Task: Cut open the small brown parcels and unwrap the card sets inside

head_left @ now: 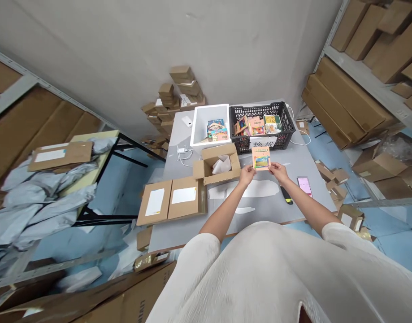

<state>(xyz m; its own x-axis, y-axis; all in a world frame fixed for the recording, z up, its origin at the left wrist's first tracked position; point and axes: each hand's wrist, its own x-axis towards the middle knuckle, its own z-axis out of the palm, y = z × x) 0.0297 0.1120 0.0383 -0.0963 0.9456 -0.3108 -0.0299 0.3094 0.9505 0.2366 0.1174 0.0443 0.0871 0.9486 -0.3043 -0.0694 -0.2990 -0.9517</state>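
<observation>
Between my two hands is a small orange picture book, its cover facing up. My left hand pinches its lower left corner, and my right hand grips the lower right. Just beyond it stands a black plastic crate with several colourful books inside and a white paper label on its front. Left of that crate is a white foam box holding a few books. An open cardboard box with crumpled paper in it sits left of my left hand.
Two cardboard boxes with white labels lie on the grey table at left. A black and yellow cutter and a phone lie near my right forearm. Shelves of cartons stand right; grey parcels cover a side table.
</observation>
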